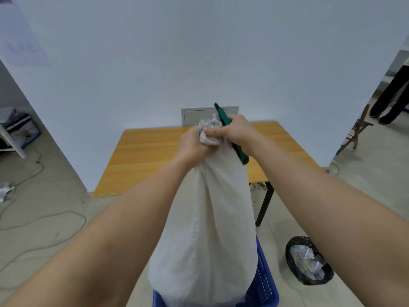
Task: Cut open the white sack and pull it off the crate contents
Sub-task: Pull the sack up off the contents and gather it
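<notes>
The white sack (205, 229) is covering whatever is sitting in the blue crate (264, 284), whose base the bottom edge is cutting off. The right hand (234, 131) is hiding the green tool (230, 134) mid-length. At the right edge, a bystander's legs (391, 96) are showing only partly.

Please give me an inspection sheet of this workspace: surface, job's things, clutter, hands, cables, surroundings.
Surface: wooden table, bare where visible.
Job's things: white sack stands upright in blue crate, neck bunched; green cutter.
Clutter: black-lined bin with crumpled paper, right of the crate.
Hands: left hand grips the sack neck; right hand holds the cutter and pinches the neck.
Cables: grey cable loops on the floor, left.
Surroundings: white wall; a person's legs far right.
</notes>
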